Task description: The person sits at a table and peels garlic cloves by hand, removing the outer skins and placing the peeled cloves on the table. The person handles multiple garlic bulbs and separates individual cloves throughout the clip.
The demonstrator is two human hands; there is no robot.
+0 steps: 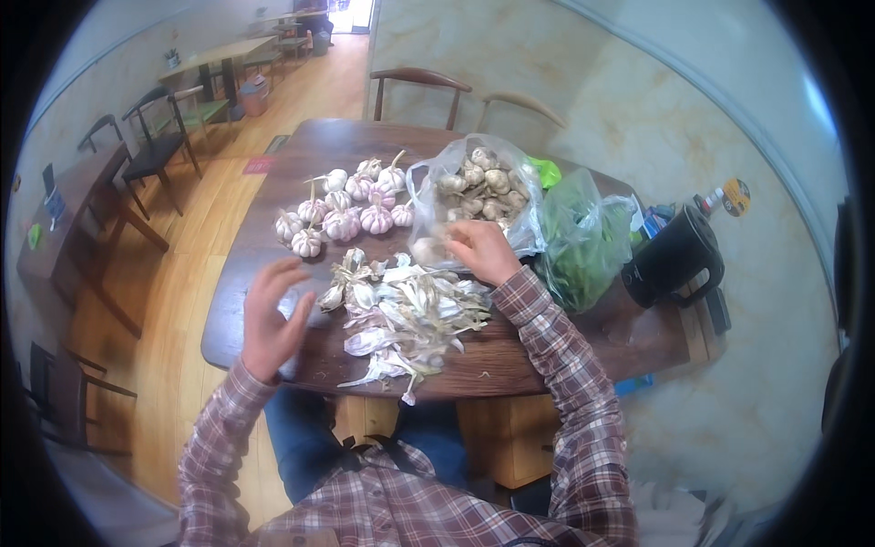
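Loose garlic bulbs: wht w/ pinkish-purple streaks. Bagged garlic: dirty beige-brn; its plastic bag: see-thru, milky wht. Garlic skins: off-wht, some tan & pink. Leafy veg: deep grn. Tabletop: dk brn, wood-grained. Kettle: blk. Plaid shirt: maroon-brn, wht-lined checks. Trousers: blue. Floorboards: honey-yellow. Wall: cream w/ tan marbling. Far chair cushion: grn. Nearer chair: blk.

The dark brown desk bears loose garlic bulbs beyond the left hand, papery garlic skins between that and the right hand, a clear garlic bag just beyond the latter, and bagged greens and a black kettle to its right.
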